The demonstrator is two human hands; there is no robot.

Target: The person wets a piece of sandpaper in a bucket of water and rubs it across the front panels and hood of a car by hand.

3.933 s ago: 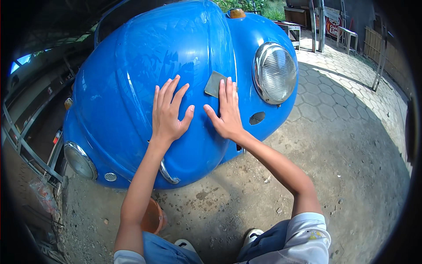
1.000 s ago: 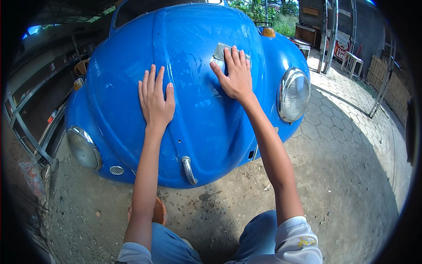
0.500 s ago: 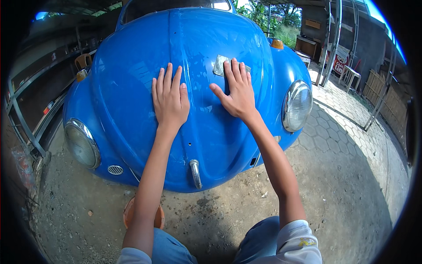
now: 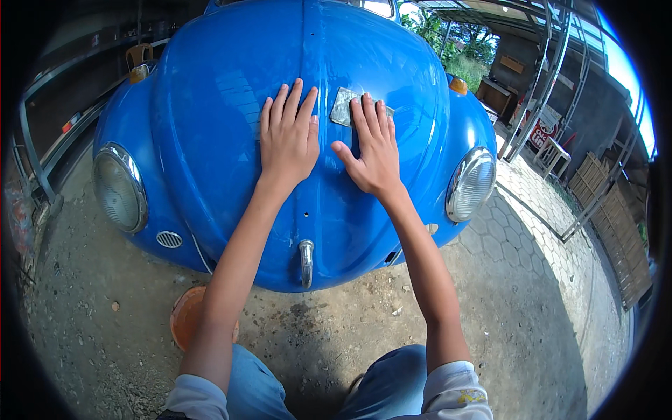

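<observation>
Before me is the rounded blue front hood of a car, with a raised strip down its middle. My left hand rests flat on it, just left of the strip, fingers spread and holding nothing. To the right of the strip, my right hand lies open, its straight fingers pressing a thin grey rectangular sheet, which looks like sandpaper, against the paint. The fingers cover part of the sheet; its left end sticks out toward the strip. A chrome handle sits low on the hood, nearer me than both hands.
Round headlights flank the hood. An orange bucket stands on the dirt ground beside my left forearm. Metal rails run along the left. On the right are paving, metal posts and a white stool.
My right hand has slid the sheet leftward, closer to the hood's middle strip. The left hand keeps about the same place beside the strip. The view has shifted, and more of the bucket shows.
</observation>
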